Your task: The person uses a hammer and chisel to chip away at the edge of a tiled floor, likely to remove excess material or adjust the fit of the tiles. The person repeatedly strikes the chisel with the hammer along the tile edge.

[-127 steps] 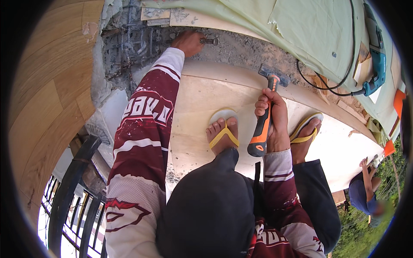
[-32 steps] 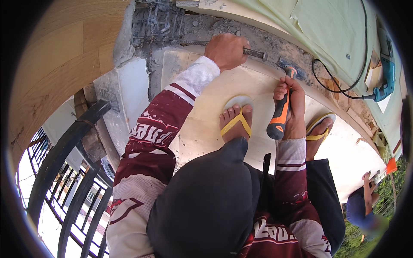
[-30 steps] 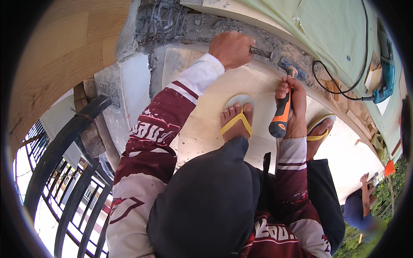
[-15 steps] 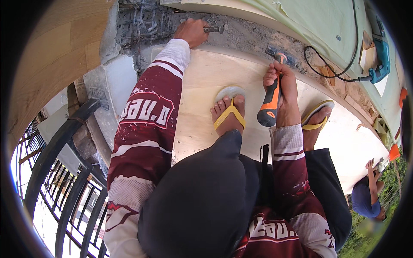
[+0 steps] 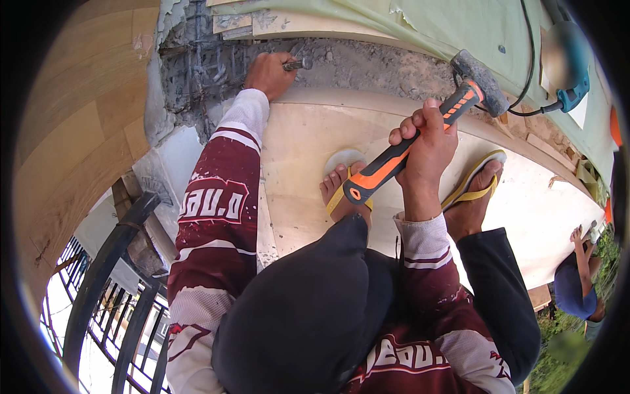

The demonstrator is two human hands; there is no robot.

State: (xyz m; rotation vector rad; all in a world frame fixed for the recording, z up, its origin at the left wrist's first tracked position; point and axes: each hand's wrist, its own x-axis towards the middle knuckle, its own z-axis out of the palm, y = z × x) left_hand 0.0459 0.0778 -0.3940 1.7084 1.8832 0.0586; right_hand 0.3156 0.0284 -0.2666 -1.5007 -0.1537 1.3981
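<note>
One view, the head camera, covers the whole job. Left hand [image 5: 268, 73] is stretched to the far side and closed around a steel chisel [image 5: 298, 64], whose tip is set against the broken concrete [image 5: 367, 62] beside the exposed rebar [image 5: 197, 62] at the far left. Right hand [image 5: 425, 141] is wrapped tight on the orange-and-black handle of a hammer [image 5: 420, 141]; the steel head is raised to the far right, well apart from the chisel's struck end. Both feet, in yellow sandals [image 5: 476, 187], stand on a pale plywood board [image 5: 308, 151] near the concrete edge. An angle grinder [image 5: 567, 65] with its cable lies far right on the green sheet [image 5: 459, 26]. Another person [image 5: 577, 289] crouches below at the right. Judged step: chipping concrete, hammer at the top of its stroke. The next move calls for a square blow onto the chisel head, clear of the left knuckles, with the chisel held steady at its angle.
</note>
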